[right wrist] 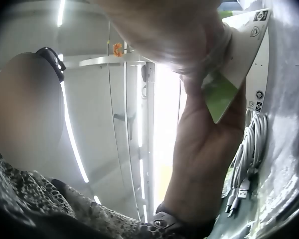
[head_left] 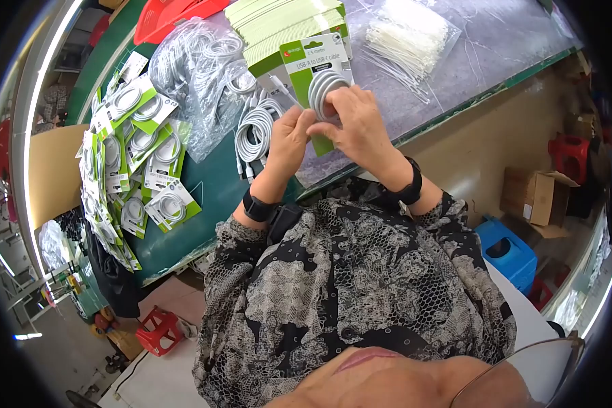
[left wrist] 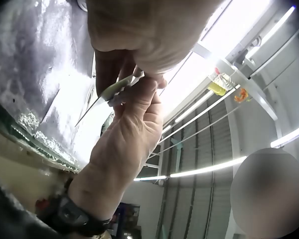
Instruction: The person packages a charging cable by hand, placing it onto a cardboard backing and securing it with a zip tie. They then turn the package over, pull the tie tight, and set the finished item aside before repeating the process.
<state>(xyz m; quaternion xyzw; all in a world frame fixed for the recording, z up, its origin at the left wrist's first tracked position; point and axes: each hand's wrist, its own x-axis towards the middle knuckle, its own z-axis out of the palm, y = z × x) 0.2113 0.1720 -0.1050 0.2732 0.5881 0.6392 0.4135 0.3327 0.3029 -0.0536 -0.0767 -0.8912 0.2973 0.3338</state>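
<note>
A green and white cable card [head_left: 294, 68] is held upright over the table edge, with a coiled white cable [head_left: 321, 87] against its front. The right hand [head_left: 355, 126] grips the coil and card from the right, thumb pointing left. The left hand [head_left: 290, 141] pinches at the card's left edge, and a cable end sticks up beside its fingers. In the left wrist view the card [left wrist: 109, 90] is edge-on between both hands. In the right wrist view the card's green corner [right wrist: 220, 94] shows below the right hand [right wrist: 189, 40]; part of the coil is hidden.
Carded cables [head_left: 143, 146] are heaped at the left. Bagged cables [head_left: 197, 75] and loose coiled cables [head_left: 255, 132] lie left of the hands. A stack of cards [head_left: 279, 30] stands behind, a bag of white zip ties [head_left: 411, 37] at the right, a red tray [head_left: 173, 17] at the back.
</note>
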